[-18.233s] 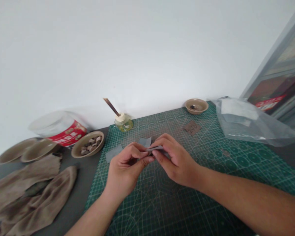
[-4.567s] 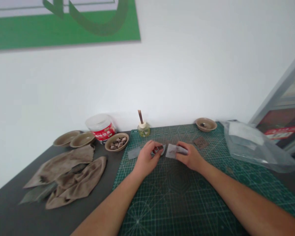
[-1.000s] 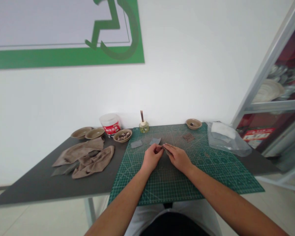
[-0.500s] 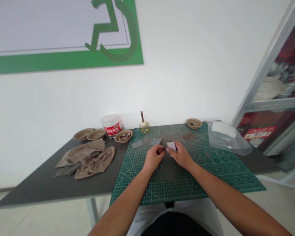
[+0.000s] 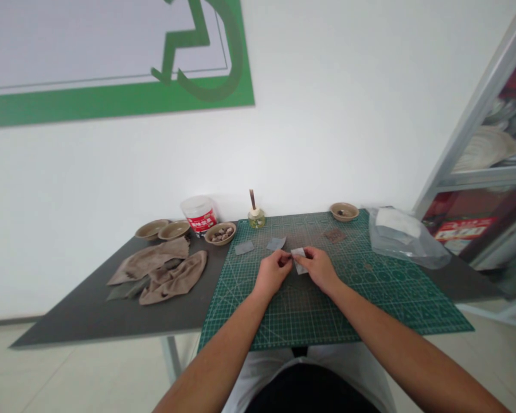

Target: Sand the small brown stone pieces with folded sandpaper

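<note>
Pale grey sheet (image 5: 301,268) sits between your hands above the middle of the green cutting mat (image 5: 327,312), your right grip (image 5: 320,268) clamped on it, thumb toward your left hand (image 5: 273,271). Your left grip is pinched together on a small dark piece, too small to make out. Both forearms reach forward over the mat's near edge, angled inward. Two grey squares (image 5: 244,247) lie just beyond your left hand; mat grid shows from your right hand to the plastic bag (image 5: 421,246). Left of the mat, the worktop (image 5: 124,318) carries crumpled cloths (image 5: 174,281).
</note>
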Motion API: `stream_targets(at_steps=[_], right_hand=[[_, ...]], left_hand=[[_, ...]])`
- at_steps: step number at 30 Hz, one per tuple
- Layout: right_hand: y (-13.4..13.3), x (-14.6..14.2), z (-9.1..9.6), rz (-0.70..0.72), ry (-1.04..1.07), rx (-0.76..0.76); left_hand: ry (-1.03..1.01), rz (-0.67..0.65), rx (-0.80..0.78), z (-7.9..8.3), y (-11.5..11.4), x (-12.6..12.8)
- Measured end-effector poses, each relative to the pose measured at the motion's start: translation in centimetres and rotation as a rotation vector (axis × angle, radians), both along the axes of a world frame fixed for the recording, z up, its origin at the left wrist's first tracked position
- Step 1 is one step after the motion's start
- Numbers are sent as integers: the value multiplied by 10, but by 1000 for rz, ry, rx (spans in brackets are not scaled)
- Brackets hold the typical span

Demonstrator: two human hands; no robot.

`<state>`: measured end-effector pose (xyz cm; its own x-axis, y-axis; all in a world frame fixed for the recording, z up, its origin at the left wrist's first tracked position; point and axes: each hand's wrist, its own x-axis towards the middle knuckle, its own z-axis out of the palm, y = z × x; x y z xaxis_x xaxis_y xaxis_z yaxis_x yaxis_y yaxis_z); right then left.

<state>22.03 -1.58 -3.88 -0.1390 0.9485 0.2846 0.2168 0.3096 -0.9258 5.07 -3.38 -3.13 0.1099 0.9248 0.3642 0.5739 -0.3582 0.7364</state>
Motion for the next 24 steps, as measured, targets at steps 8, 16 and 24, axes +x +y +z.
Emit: stream_targets(at_steps=[8,16,24], right_hand=[[3,2,-5,-13,-4,-11],[1,4,-2,-4,-16,-15],[1,4,-1,-4,-65,-20]], left_hand=[[58,-57,4,3,-4,2],[111,-39,32,4,-7,3],[148,-17,53,5,-8,5]])
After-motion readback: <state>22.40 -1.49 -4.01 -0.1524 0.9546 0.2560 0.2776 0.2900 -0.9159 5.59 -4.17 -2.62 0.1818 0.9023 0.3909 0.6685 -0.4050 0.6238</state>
